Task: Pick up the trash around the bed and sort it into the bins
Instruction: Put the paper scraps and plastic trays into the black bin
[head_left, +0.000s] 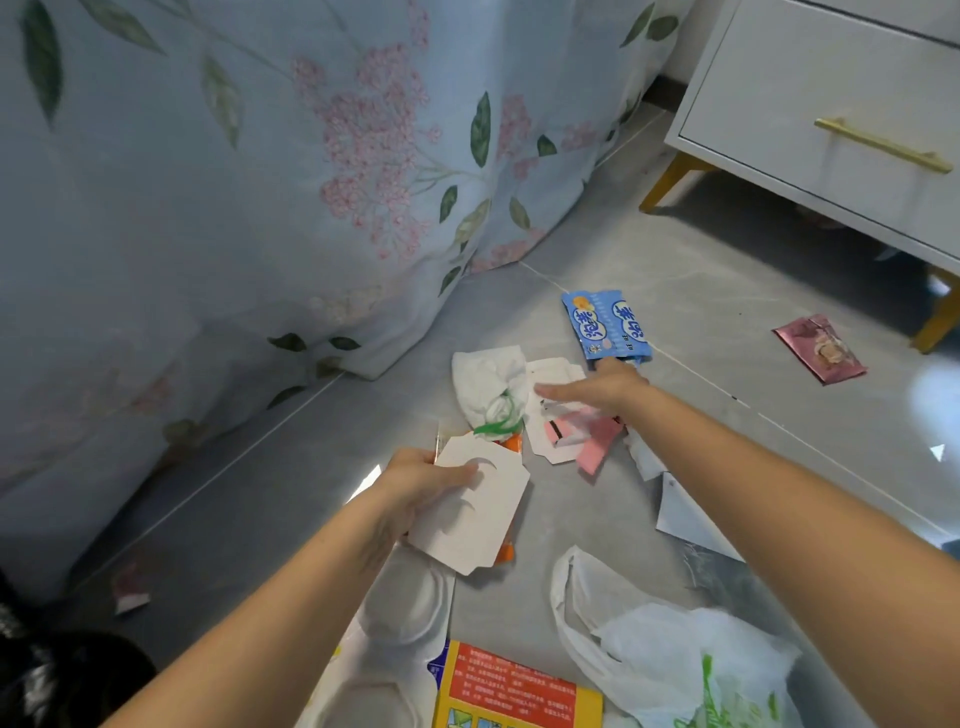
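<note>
On the grey tile floor (291, 467) beside the bed, under the hanging flowered bed sheet (260, 182), trash lies scattered; the left hand (415, 480) holds a flat white cardboard piece (470, 512), thumb on top and fingers curled under its edge, with something orange (506, 551) showing behind it; the right hand (597, 387) reaches forward with the fingers straight and spread low over a second white cardboard piece (548, 410) and a pink paper scrap (597, 441), and I cannot tell whether it touches them; just left of it lies a crumpled white plastic bag with green print (485, 384), and just beyond it a blue snack wrapper (605, 325); well apart to the right, near the white nightstand (831, 130) with gold legs, lies a dark pink wrapper (821, 351); near the person lie a bigger white plastic bag (675, 660), what is inside not visible, a yellow and red box (514, 691), and a white moulded tray (400, 613); no bin can be seen clearly.
</note>
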